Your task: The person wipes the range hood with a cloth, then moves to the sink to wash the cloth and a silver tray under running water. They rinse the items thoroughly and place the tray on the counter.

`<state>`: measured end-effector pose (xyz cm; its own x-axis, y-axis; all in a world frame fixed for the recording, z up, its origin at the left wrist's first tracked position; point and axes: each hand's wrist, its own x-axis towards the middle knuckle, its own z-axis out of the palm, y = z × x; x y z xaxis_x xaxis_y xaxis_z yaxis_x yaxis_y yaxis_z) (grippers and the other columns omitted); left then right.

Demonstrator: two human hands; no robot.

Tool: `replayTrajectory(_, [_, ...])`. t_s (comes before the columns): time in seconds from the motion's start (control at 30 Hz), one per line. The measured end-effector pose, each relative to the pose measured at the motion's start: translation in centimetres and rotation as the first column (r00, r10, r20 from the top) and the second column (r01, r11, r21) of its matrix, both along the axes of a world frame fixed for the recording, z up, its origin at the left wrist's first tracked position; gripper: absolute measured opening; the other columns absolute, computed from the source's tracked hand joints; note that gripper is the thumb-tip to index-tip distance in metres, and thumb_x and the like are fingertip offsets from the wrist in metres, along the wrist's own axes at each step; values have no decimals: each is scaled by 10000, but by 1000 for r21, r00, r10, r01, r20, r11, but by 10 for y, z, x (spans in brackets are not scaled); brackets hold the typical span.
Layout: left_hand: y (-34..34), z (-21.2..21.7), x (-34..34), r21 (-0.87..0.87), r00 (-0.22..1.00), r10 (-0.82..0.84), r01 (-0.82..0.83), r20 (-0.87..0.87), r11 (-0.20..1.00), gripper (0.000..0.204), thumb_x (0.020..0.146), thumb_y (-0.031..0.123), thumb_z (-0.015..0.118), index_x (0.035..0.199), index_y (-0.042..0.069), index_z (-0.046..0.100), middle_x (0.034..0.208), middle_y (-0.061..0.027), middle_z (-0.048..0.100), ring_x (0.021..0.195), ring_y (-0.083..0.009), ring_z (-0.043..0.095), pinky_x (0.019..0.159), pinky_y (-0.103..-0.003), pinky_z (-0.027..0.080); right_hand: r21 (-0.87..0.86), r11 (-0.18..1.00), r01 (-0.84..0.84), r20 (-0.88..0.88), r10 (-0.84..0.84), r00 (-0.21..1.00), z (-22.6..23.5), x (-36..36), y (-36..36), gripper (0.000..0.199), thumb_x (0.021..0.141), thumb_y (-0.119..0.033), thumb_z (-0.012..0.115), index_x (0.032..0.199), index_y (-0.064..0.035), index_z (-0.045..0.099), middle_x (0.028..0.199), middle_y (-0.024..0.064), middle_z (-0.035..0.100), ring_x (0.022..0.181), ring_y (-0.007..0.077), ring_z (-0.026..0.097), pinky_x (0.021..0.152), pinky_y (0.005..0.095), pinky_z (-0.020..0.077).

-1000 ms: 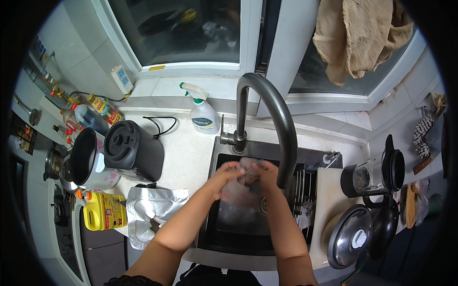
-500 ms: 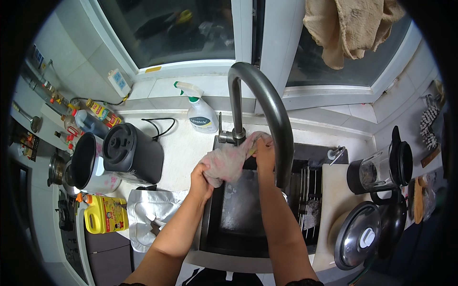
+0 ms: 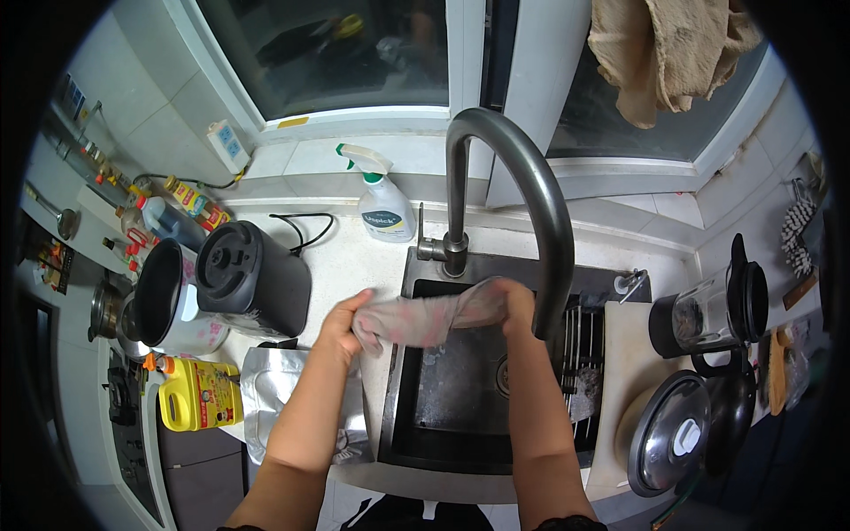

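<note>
A pale grey-pink cloth (image 3: 423, 319) is stretching between both hands above the left edge of a black sink (image 3: 460, 389). The left hand (image 3: 341, 326) is gripping its left end tight over the counter edge, and the right hand (image 3: 515, 301) is closing around the other end just under the spout of a tall, dark curved faucet (image 3: 522, 190).

The sink is sitting in a light worktop (image 3: 354, 257), with a wire rack (image 3: 580, 354) lying along its right side. Left of the basin, a silvery foil bag (image 3: 283, 394) is lying flat beside a yellow jug (image 3: 197, 394), and a black lidded appliance (image 3: 252, 279) is standing behind them next to an open pot (image 3: 164, 305). A white spray bottle (image 3: 382, 203) is standing behind the sink on the counter near the tiled sill. On the right, a blender jug (image 3: 708, 310) is standing on the counter above a steel pot lid (image 3: 668, 434). A window (image 3: 354, 53) is running across the back wall, with a beige towel (image 3: 664, 49) hanging at upper right.
</note>
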<state>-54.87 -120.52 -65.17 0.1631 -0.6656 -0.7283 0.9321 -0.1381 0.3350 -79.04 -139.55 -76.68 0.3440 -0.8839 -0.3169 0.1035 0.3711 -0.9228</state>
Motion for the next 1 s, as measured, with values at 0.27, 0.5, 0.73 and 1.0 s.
replayTrajectory(0.27, [5,-8,-18,300,514,-511,439,689,847,445,749,204,766,1140,62,608,810,-72,622,558,-148,566,345,-252,389,54,998,-15,306,-3,952,76,2,14,246,886,-119,533,1102,-8,572,1020,105,643,938,215,621,821,348,499])
replayTrajectory(0.5, [-17,38,-32,482,457,-656,449,600,753,362,828,362,685,1007,48,665,576,-66,533,321,-136,395,281,-289,278,-404,914,23,498,199,844,93,40,19,421,886,51,486,1305,47,448,1108,99,599,959,169,599,872,300,477])
replayTrajectory(0.73, [-23,-44,-28,408,-151,-383,206,911,890,333,864,342,605,950,24,653,784,-176,654,661,-292,619,645,-392,490,-854,518,37,-139,-296,945,61,71,40,510,797,42,625,1288,4,494,993,145,552,880,226,576,779,296,473])
replayTrajectory(1.0, [-21,-71,-42,329,-512,-206,162,834,930,334,844,318,608,1094,96,621,1001,-129,656,930,-341,558,842,-437,398,-838,546,6,-243,-383,891,37,76,38,441,789,-95,686,1195,24,564,861,164,578,780,260,587,717,318,472])
